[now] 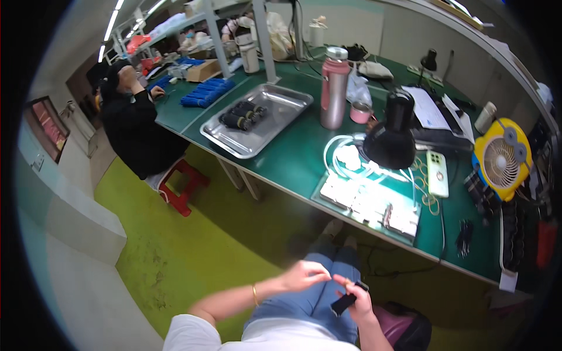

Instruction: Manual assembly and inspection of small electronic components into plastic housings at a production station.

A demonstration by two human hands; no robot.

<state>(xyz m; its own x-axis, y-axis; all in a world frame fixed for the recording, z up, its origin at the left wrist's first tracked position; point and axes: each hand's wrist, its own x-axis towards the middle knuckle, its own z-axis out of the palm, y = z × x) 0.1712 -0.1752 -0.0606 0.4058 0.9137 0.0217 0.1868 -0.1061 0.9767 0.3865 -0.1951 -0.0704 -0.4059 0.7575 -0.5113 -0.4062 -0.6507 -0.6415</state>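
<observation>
Over my lap, my right hand [359, 299] is closed round a short, dark black bundle [343, 305] whose exact kind I cannot make out. Its thumb and forefinger point toward my left hand [305, 276]. The fingers of that left hand are drawn together close to the right fingertips; anything between them is too small to see. Both hands are in front of the green table [281, 169], above my blue jeans.
A black lamp [393, 137] lights a white work fixture [369, 202] at the table edge. Nearby are a phone [437, 174], rubber bands, a yellow fan [502, 161], a flask [335, 88] and a metal tray [275, 131] with black bundles. A co-worker [137, 126] sits at left beside a red stool [182, 186].
</observation>
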